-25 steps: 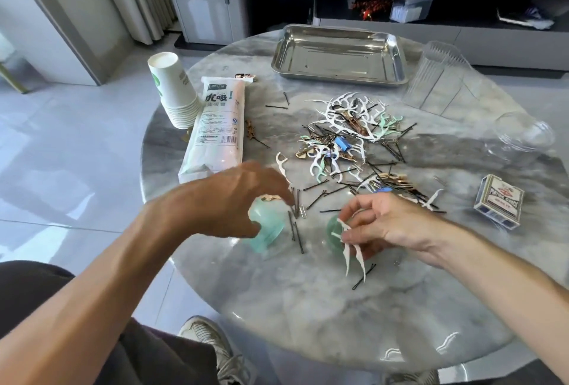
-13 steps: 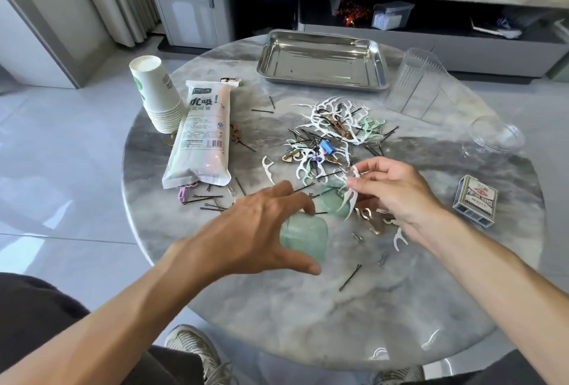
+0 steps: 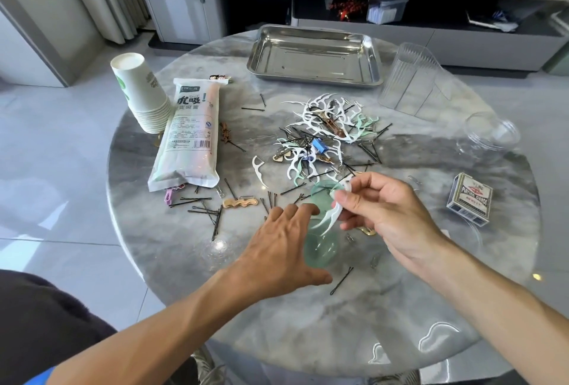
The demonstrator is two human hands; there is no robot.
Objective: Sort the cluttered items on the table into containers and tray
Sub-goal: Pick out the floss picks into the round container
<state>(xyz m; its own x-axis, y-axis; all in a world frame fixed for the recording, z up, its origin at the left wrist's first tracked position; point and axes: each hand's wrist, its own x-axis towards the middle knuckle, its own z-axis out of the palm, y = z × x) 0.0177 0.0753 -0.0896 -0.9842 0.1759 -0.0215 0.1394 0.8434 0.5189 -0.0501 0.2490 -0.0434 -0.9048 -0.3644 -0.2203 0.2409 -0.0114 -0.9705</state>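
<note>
Left hand [image 3: 281, 249] now wrapped around the small green container [image 3: 320, 246], drawn in from the 9 o'clock side to table [image 3: 308, 317] centre. Right hand [image 3: 381, 209] at 3 o'clock of it, fingertips pinching white floss picks [image 3: 331, 215], tips pointing into the open mouth, round lid [image 3: 323, 193] just behind at 12. Means: picks about ready to drop in; main pile [image 3: 326, 135] at 12 o'clock, steel tray [image 3: 314, 76] beyond still unfilled.

Near edge open, mid-surface cluttered

Bare surface [image 3: 308, 323] along near rim, only one stray hairpin [image 3: 341, 280] there. Floss-pick and pin pile [image 3: 326, 135] blocks centre; straw pack [image 3: 187, 138] and paper cup stack [image 3: 138, 92] wall off left. Clear containers [image 3: 412, 79] and card box [image 3: 469, 200] crowd right. Open lane between pile and steel tray [image 3: 314, 76].
</note>
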